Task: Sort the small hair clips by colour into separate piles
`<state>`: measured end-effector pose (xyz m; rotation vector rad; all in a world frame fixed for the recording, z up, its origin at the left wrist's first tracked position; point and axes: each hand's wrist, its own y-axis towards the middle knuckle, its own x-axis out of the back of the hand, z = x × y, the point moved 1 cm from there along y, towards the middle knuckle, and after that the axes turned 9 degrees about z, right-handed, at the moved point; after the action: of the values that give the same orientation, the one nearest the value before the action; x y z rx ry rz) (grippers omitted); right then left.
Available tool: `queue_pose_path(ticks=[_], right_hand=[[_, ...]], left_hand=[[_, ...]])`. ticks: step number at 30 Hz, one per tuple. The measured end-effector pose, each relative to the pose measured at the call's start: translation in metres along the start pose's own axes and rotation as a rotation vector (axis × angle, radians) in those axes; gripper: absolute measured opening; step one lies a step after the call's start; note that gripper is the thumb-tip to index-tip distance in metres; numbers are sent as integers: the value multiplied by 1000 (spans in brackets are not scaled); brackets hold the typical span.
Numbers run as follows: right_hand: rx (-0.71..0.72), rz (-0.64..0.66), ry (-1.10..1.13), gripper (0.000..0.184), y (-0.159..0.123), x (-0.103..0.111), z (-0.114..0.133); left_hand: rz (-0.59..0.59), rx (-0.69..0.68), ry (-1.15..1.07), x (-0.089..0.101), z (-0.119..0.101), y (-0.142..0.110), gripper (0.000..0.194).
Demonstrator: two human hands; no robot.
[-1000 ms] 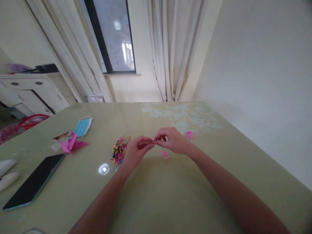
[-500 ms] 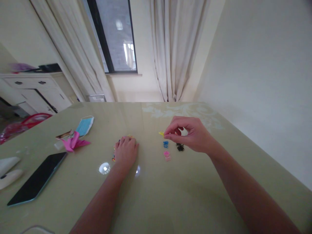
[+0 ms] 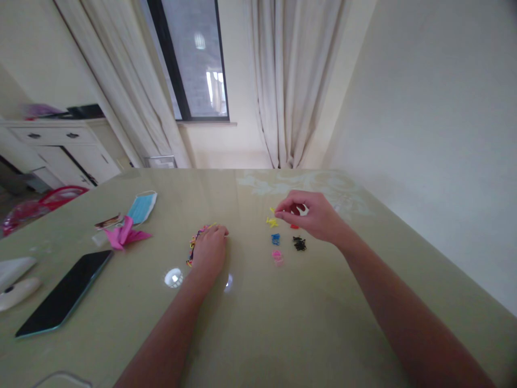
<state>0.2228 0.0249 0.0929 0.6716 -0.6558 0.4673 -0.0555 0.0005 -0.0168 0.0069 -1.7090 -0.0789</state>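
My left hand (image 3: 210,250) rests palm down at the right side of a loose pile of mixed coloured small rubber bands (image 3: 194,245), covering part of it. Its fingers are loosely bent, and their undersides are hidden. My right hand (image 3: 311,213) is raised over the table with thumb and forefinger pinched on a thin yellow rubber band (image 3: 272,210). Just below the pinch lies a small yellow heap (image 3: 272,222). Nearer to me are little heaps of blue (image 3: 275,239), pink (image 3: 277,257) and black bands (image 3: 299,243). A red heap (image 3: 294,227) shows partly under the right hand.
On the left of the glossy table (image 3: 258,328) lie a black-screened phone or tablet (image 3: 64,293), a pink folded piece (image 3: 125,234), a blue face mask (image 3: 142,208) and white objects (image 3: 18,293). A wall (image 3: 436,161) borders the right side.
My right hand has lifted slightly away, uncovering the yellow heap and some red. My left hand has shifted right, with its fingers more bent, showing more of the mixed pile.
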Motion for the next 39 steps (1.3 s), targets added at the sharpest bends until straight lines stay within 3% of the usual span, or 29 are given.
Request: queue_pose_path(ticks=[4, 7, 15, 19, 23, 27, 29, 32, 36, 39], right_hand=[[-185, 75, -237, 6, 5, -26, -60], [-228, 203, -389, 8, 5, -45, -87], [-178, 300, -527, 10, 2, -65, -101], [-188, 259, -546, 13, 2, -58, -96], [-168, 101, -386, 11, 7, -52, -79], [-86, 47, -172, 6, 11, -57, -49], [-51, 68, -114, 11, 11, -63, -32], [-21, 130, -96, 24, 10, -72, -12], [-5, 147, -132, 6, 8, -76, -1], [-5, 122, -118, 9, 9, -67, 1]], left_hand=[[-1, -19, -19, -2, 2, 2, 32], [2, -34, -28, -2, 3, 2, 36], [-50, -60, -112, 0, 3, 3, 42], [-135, -45, -315, 3, 3, 4, 34], [-190, -60, -757, 8, -1, 6, 17], [-100, -89, -1191, 11, -11, 5, 26], [-46, -97, -1333, 11, -17, 3, 35], [14, -113, -1465, 11, -25, 0, 42], [38, -147, -1509, 10, -28, -1, 40], [37, -179, -1457, 10, -27, 0, 40]])
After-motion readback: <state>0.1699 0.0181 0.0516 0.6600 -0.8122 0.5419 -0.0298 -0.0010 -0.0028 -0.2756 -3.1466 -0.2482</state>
